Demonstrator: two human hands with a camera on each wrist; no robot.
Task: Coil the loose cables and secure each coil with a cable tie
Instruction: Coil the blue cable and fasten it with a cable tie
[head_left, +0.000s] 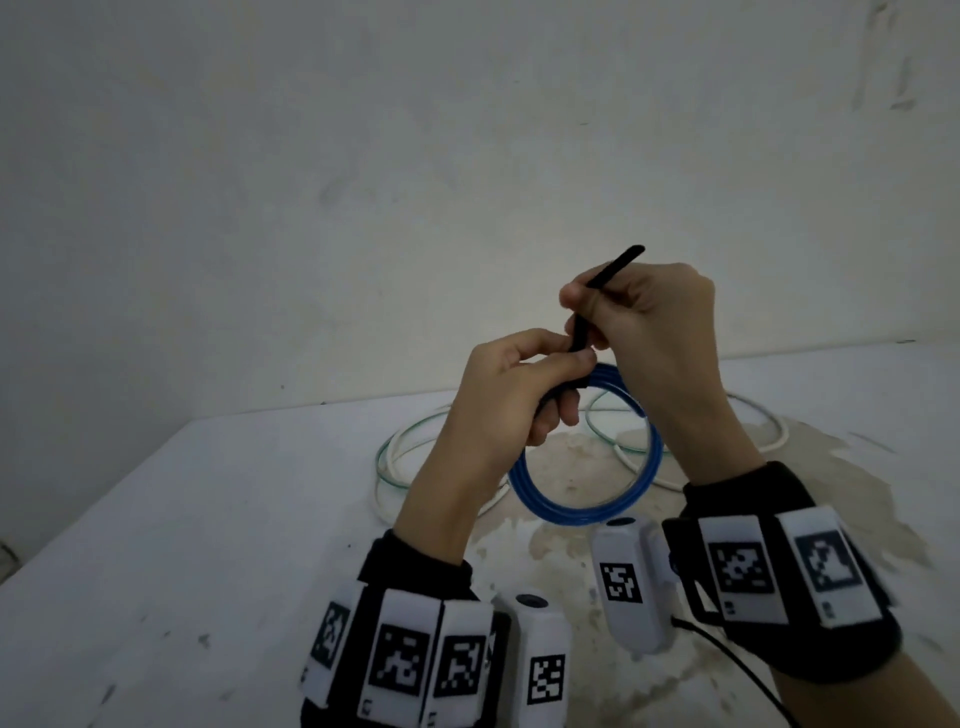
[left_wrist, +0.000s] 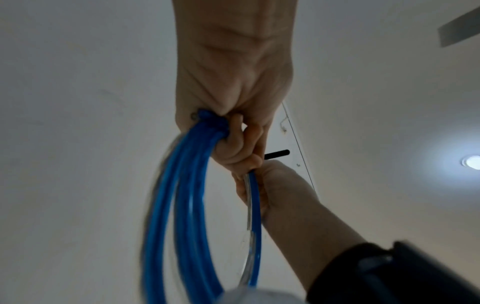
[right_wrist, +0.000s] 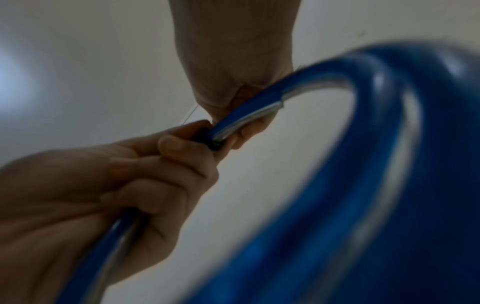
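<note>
A white counter (head_left: 208, 519) fills the lower part of the head view, its top scuffed with dark specks and marked by a brownish stain (head_left: 571, 467) under the hands. Behind it rises a bare, mottled grey-white wall (head_left: 363, 182), dimly lit. A pale greenish-white cable (head_left: 395, 457) lies loose in wide loops on the counter. Above it, clear of the surface, hangs the blue cable coil (head_left: 582, 512). The left hand (head_left: 514, 395) clenches round the top of the coil, fingers curled over the bundled strands. The right hand (head_left: 644, 317) pinches a black cable tie (head_left: 613, 273), whose free end sticks up past the fingers while its lower part runs down to the left hand's grip. In the left wrist view a ceiling light (left_wrist: 471, 162) glows.
</note>
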